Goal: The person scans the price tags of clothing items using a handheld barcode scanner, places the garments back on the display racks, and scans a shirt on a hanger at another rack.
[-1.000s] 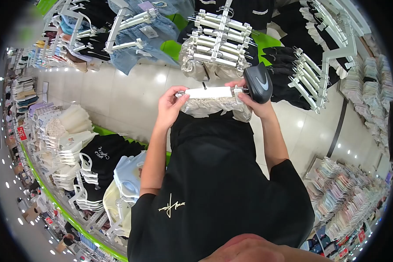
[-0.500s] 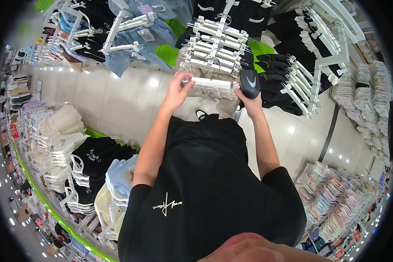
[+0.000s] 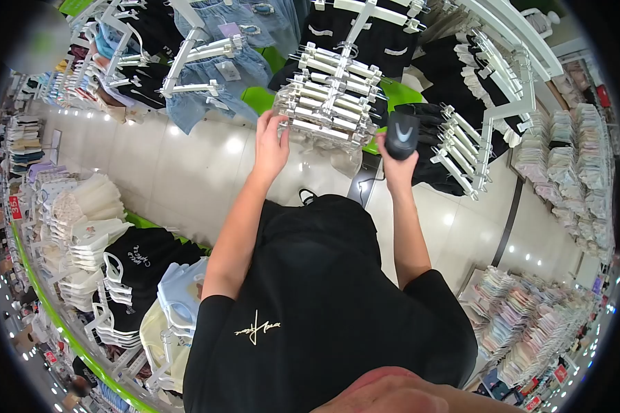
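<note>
My right hand (image 3: 399, 167) is wrapped around the grip of a black handheld barcode scanner (image 3: 401, 134), held upright to the right of a row of hangers. My left hand (image 3: 272, 144) is at the left end of the front white clip hanger (image 3: 317, 128), fingers stretched upward and thumb apart. It is close to the clip; whether it touches is unclear. Pale, ruffled garments (image 3: 337, 160) hang from this hanger and those behind it. The white hangers (image 3: 334, 89) line up one behind another on a central rail.
Denim garments (image 3: 217, 79) hang at the upper left, and black garments (image 3: 434, 165) on a white rack arm at right. A lower rack at left holds children's tops (image 3: 145, 251). Shelves of packaged clothing (image 3: 565, 162) stand far right. Pale tiled floor (image 3: 186, 158) lies between.
The front hanger has gone from between my hands back against the row. My right hand has moved right and away from it with the scanner, and my left hand's fingers have loosened.
</note>
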### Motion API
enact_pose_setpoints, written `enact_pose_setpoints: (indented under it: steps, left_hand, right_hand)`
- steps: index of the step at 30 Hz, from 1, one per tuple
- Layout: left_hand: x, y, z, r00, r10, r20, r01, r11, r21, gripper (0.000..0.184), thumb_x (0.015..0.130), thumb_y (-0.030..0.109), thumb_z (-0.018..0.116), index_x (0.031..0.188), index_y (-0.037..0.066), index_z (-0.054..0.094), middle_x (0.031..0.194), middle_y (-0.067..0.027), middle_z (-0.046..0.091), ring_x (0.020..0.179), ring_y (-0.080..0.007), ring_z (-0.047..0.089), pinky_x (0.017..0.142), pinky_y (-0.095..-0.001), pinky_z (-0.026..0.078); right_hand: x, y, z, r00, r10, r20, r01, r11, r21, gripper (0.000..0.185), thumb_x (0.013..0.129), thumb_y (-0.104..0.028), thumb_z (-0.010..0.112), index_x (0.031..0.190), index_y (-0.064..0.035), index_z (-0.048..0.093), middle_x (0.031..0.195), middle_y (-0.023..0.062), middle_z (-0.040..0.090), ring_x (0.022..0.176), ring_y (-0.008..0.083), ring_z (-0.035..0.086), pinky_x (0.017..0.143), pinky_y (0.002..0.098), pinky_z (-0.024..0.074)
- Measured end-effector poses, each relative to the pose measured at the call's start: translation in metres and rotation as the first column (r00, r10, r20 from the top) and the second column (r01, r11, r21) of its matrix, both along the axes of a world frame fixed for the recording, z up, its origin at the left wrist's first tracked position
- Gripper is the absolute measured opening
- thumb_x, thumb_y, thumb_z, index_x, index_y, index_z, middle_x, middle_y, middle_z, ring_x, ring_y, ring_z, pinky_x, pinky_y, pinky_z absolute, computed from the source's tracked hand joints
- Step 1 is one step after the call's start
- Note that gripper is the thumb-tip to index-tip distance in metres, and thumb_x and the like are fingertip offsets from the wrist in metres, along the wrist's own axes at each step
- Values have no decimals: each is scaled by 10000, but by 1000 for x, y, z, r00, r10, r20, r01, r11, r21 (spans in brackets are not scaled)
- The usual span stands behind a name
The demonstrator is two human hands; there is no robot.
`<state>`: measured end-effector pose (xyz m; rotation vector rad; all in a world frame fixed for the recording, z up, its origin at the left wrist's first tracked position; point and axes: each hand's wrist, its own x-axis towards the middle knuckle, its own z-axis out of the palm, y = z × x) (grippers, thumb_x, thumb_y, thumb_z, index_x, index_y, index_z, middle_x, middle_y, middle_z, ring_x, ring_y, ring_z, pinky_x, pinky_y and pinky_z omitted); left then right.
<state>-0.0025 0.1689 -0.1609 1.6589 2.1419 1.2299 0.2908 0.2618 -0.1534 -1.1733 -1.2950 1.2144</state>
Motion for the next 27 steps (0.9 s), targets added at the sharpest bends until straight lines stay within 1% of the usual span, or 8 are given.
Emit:
enact_pose_setpoints:
  steps: [3, 6, 9, 12, 17, 20, 23, 27]
  left_hand:
    - [5, -19, 4, 998, 11, -67, -13, 1000, -25, 443, 904, 14, 679, 1327, 75, 563, 1387, -222, 514, 1228, -385, 585, 1014, -442, 502]
    - [2, -44, 6, 985, -16, 173, 41, 990, -138, 486, 885, -9, 672, 1349, 32, 532, 1385, -237, 515, 1272, -431, 540, 1057, -453, 459]
    - [-5, -75, -9, 964, 44, 262, 19, 973, -232, 495, 893, -3, 671, 1366, 22, 526, 1356, -235, 546, 1213, -399, 605, 1010, -437, 503]
    - [-11, -105, -24, 939, 91, 333, 16, 952, -304, 457, 938, 37, 668, 1370, -8, 528, 1343, -219, 596, 1150, -331, 668, 912, -413, 565]
    - [-5, -140, -35, 874, 172, 455, 6, 931, -364, 391, 944, 50, 675, 1317, -13, 575, 1204, -191, 683, 950, -258, 712, 797, -348, 576]
    - [-7, -155, -43, 848, 181, 498, 34, 919, -392, 365, 951, 64, 673, 1298, -14, 593, 1150, -168, 706, 926, -214, 703, 785, -323, 566]
    - [-11, -171, -59, 814, 192, 548, 35, 926, -376, 328, 960, 81, 674, 1268, -16, 617, 1102, -141, 724, 909, -179, 693, 777, -308, 557]
    - [-16, -185, -69, 777, 227, 588, 9, 929, -370, 300, 965, 98, 682, 1237, -22, 638, 1073, -127, 732, 902, -161, 690, 779, -299, 553]
  right_hand:
    - [6, 29, 10, 981, -126, 145, 97, 976, 197, 283, 844, -94, 841, 1055, 39, 707, 992, 72, 758, 886, 126, 694, 845, 289, 531]
    - [3, 55, 10, 962, -85, 258, 30, 977, 212, 353, 801, -76, 819, 1112, 19, 685, 1011, 110, 747, 904, 169, 695, 858, 304, 528]
    - [-4, 76, 5, 937, 21, 349, -119, 958, 263, 407, 763, -32, 757, 1161, -5, 676, 1033, 146, 744, 942, 205, 711, 873, 329, 531]
    - [-13, 90, -8, 949, 57, 309, -150, 946, 286, 397, 774, -36, 766, 1159, 3, 676, 1025, 140, 746, 939, 199, 708, 873, 330, 531]
    - [-27, 102, -3, 934, 91, 345, -212, 919, 332, 366, 812, -68, 798, 1150, 11, 682, 1030, 134, 755, 934, 187, 705, 878, 322, 532]
    - [-35, 99, 19, 934, 110, 339, -233, 908, 348, 303, 777, -1, 721, 1079, 11, 688, 1011, 173, 715, 926, 324, 707, 867, 363, 530]
    - [-35, 101, 25, 885, 119, 450, -293, 893, 342, 287, 780, -79, 794, 1033, 12, 694, 954, 175, 696, 888, 360, 692, 828, 393, 529]
    - [-37, 92, 37, 839, 140, 525, -297, 927, 228, 387, 749, -225, 885, 999, 8, 704, 920, 169, 682, 870, 372, 684, 802, 417, 523]
